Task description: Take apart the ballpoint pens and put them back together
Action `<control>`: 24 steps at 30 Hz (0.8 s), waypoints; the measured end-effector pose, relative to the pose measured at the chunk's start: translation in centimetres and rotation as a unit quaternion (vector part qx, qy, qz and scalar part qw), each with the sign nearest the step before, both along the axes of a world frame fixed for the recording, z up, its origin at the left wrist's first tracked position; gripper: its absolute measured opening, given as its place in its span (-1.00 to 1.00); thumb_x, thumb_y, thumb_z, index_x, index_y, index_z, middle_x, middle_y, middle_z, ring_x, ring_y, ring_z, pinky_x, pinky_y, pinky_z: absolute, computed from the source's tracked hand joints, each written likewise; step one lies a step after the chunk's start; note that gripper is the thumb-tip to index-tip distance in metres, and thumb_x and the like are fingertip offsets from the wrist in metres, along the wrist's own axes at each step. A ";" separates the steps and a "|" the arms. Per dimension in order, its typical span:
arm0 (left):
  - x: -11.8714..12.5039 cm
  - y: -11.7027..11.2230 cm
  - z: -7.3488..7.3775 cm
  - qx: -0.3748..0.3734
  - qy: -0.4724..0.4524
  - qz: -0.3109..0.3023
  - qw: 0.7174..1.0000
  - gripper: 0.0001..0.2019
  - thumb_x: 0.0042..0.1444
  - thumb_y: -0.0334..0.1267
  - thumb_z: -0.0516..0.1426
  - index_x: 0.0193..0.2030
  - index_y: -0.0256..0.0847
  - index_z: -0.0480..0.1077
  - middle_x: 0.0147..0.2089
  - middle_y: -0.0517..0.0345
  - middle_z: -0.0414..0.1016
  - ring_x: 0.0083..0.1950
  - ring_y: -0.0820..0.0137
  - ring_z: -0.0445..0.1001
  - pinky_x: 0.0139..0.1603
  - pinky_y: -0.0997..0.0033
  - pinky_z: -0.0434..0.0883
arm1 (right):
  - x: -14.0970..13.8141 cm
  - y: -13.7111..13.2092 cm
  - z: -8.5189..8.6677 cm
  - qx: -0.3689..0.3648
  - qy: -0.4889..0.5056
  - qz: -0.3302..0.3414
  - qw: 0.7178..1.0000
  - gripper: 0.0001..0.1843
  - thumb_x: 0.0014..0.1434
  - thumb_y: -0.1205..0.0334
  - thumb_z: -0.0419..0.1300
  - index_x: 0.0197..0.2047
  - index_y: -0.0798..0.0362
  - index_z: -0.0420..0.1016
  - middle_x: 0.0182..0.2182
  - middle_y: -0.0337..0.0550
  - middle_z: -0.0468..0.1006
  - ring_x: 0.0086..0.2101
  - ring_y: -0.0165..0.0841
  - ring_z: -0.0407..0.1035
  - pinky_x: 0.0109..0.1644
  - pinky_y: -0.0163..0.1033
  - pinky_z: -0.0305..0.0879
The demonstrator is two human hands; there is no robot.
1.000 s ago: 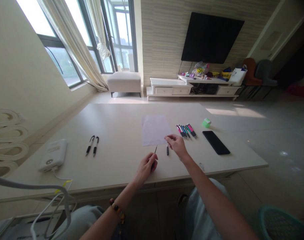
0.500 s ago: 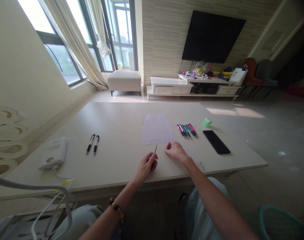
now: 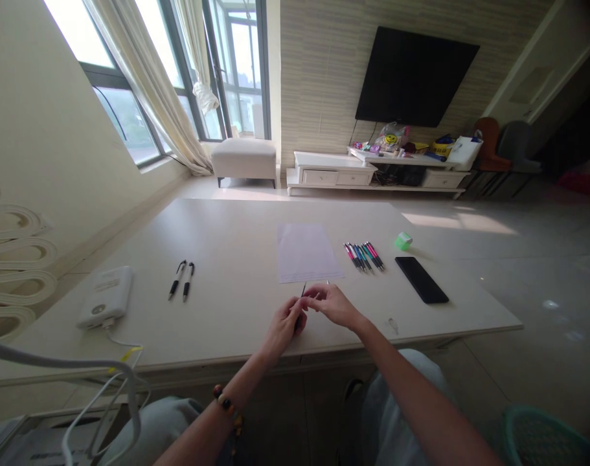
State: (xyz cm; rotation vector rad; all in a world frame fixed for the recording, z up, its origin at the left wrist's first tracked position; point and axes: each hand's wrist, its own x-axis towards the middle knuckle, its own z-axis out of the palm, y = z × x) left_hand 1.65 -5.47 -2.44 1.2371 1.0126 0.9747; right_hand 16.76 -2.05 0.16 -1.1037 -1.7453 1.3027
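Note:
My left hand [image 3: 285, 323] is closed near the table's front edge. From its fist sticks a thin dark rod [image 3: 304, 289] that looks like a pen refill; part of a dark grip shows lower in the fingers. Bent over it, my right hand [image 3: 332, 304] has its fingertips pinched against the left thumb and forefinger. What the right fingers hold is too small to make out. A small pale tip [image 3: 328, 282] shows just beyond the right knuckles. Ahead of both hands lies a white sheet of paper [image 3: 308, 252], with a row of colourful pens [image 3: 364, 257] to its right.
Two white-and-black pens [image 3: 182, 281] and a white power bank [image 3: 107, 298] with a cable lie to the left. Rightward are a black phone [image 3: 421, 279] and a green-and-white small box [image 3: 403, 241]. A clear scrap [image 3: 393, 325] rests near the front edge of the table [image 3: 226, 259].
My right hand has moved left and toward me, from apart to touching the left hand's fingers. The left hand stays in place with the dark rod. The view has shifted slightly.

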 end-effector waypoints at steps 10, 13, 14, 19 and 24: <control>-0.1 0.0 -0.4 -0.016 -0.007 0.009 1.000 -0.57 0.09 0.15 -0.03 -0.25 -0.24 0.25 -0.63 0.36 0.22 -0.66 0.60 0.11 -0.63 0.58 0.04 | 2.0 2.9 0.4 0.021 0.064 -0.224 0.972 -0.67 0.01 0.03 0.17 -0.36 0.16 0.49 -0.45 -0.06 0.55 -0.55 -0.42 0.35 -0.56 -0.37 0.19; 0.0 0.2 -0.5 -0.028 -0.042 0.028 0.998 -0.56 0.06 0.14 0.02 -0.19 -0.25 0.26 -0.56 0.29 0.33 -0.62 0.56 0.24 -0.60 0.56 0.14 | 2.6 3.4 -0.4 0.005 -0.086 -0.196 0.977 -0.76 -0.02 0.15 0.18 -0.42 0.17 0.52 -0.53 -0.09 0.55 -0.58 -0.42 0.36 -0.51 -0.36 0.23; 0.1 0.2 -0.5 -0.035 -0.060 0.036 0.997 -0.56 0.04 0.13 0.04 -0.17 -0.25 0.25 -0.53 0.25 0.37 -0.59 0.54 0.30 -0.57 0.55 0.20 | 2.5 3.3 -0.8 0.010 -0.129 -0.183 0.975 -0.79 -0.02 0.19 0.18 -0.42 0.16 0.54 -0.51 -0.09 0.56 -0.54 -0.40 0.39 -0.46 -0.35 0.27; 0.1 0.6 -0.9 -0.064 -0.081 0.100 0.990 -0.59 -0.02 0.06 0.13 -0.22 -0.26 0.22 -0.42 0.06 0.51 -0.44 0.40 0.48 -0.34 0.37 0.40 | 0.8 2.6 -2.1 0.082 -0.264 -0.186 0.943 -0.81 -0.03 0.27 0.17 -0.34 0.10 0.58 -0.43 -0.10 0.60 -0.37 -0.32 0.47 -0.27 -0.34 0.29; -0.1 1.2 -0.6 -0.019 0.064 0.140 0.988 -0.61 -0.03 0.06 0.12 -0.34 -0.30 0.38 -0.45 0.06 0.51 -0.43 0.39 0.46 -0.44 0.46 0.36 | 1.2 2.9 -1.8 0.106 -0.309 -0.216 0.920 -0.75 0.03 0.15 0.17 -0.28 0.08 0.58 -0.40 -0.07 0.60 -0.34 -0.29 0.47 -0.23 -0.32 0.28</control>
